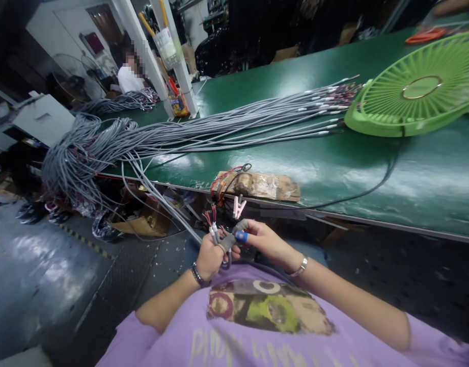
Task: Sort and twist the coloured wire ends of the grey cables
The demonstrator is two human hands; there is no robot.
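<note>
My left hand (215,252) is closed around the ends of several grey cables (176,220), just in front of the bench edge. Coloured wires (210,216) fan out from the stripped cable ends above the thumb. My right hand (259,238), with coverings on its fingertips and a blue band round one finger, is pinched close against the left hand at the cable ends. Whatever lies between its fingertips is too small to make out. Just beyond the hands, a pink clothespin (239,207) hangs at the bench edge below a wooden block (270,186).
A long bundle of grey cables (203,127) lies across the green bench (333,178) and droops over its left end. A green fan (417,92) stands at the right, its black cord trailing. White posts (181,76) rise behind. A cardboard box (142,221) sits below. Another person (130,76) is far back.
</note>
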